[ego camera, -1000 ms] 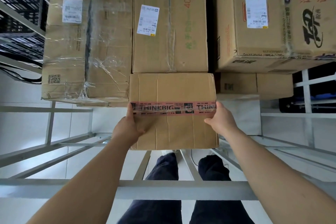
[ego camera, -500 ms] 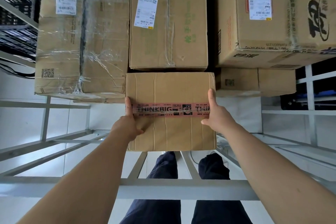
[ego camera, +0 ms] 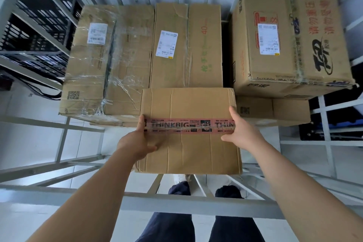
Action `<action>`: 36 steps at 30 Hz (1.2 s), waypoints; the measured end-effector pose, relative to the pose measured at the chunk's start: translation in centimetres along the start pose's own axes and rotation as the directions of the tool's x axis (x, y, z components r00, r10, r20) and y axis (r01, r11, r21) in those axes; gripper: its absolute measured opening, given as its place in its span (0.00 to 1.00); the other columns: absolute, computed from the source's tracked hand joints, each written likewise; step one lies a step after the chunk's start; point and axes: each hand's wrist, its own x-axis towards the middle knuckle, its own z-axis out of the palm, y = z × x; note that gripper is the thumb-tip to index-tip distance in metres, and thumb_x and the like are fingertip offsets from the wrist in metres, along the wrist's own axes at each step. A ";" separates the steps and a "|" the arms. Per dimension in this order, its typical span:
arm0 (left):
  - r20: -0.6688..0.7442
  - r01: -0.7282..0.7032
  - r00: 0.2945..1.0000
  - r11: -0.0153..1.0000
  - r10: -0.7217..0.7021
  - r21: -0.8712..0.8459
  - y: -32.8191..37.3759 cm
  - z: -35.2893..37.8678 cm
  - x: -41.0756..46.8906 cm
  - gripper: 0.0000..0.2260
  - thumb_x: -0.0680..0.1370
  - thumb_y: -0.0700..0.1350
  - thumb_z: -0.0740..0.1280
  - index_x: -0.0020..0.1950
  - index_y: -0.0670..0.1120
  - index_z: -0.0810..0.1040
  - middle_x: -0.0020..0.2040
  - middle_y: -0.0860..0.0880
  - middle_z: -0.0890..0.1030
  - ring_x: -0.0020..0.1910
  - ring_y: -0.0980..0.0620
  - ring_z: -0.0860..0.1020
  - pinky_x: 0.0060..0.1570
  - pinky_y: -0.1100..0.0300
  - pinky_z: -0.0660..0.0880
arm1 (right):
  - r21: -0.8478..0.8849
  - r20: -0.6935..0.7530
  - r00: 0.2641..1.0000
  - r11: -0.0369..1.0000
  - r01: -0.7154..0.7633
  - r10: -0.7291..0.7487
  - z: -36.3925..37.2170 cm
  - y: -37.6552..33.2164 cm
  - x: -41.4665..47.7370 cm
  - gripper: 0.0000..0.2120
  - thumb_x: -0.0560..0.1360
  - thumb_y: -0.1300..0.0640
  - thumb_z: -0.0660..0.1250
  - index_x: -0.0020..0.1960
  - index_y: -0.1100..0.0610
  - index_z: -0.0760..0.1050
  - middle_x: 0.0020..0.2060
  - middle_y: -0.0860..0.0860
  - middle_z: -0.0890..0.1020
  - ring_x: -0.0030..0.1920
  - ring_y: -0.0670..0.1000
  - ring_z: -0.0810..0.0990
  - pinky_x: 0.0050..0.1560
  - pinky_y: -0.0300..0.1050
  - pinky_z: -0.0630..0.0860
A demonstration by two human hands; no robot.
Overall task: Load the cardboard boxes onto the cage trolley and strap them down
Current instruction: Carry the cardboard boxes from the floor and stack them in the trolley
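Observation:
A small cardboard box (ego camera: 188,149) sealed with pink "THINKBIG" tape sits at the front of the cage trolley, butted against the boxes behind it. My left hand (ego camera: 135,141) grips its left side, thumb on the tape. My right hand (ego camera: 241,131) presses its right side, fingers extended along the edge. Behind stand a film-wrapped box (ego camera: 106,65), a tall box with a white label (ego camera: 186,45), and a large printed box (ego camera: 290,41) stacked on a flatter box (ego camera: 275,110).
Grey metal bars of the cage trolley (ego camera: 176,202) frame the load at front and sides. A black plastic crate (ego camera: 37,31) stands outside the cage at the left. My legs and a shoe show below the front rail.
The view has tilted up, showing more of the cage's back bars. The taped box stays in my hands against the rear boxes; my right fingers have stretched further up its edge.

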 end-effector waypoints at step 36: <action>-0.504 -0.026 0.850 0.944 -0.152 -0.329 -7.1 -23.0 -8.4 0.43 0.69 0.65 0.70 0.77 0.54 0.56 0.66 0.50 0.75 0.60 0.47 0.76 0.50 0.56 0.77 | -0.057 -0.409 0.866 0.955 0.291 -0.288 -15.7 -22.0 -8.7 0.30 0.72 0.42 0.69 0.72 0.45 0.66 0.55 0.46 0.80 0.43 0.48 0.77 0.35 0.39 0.74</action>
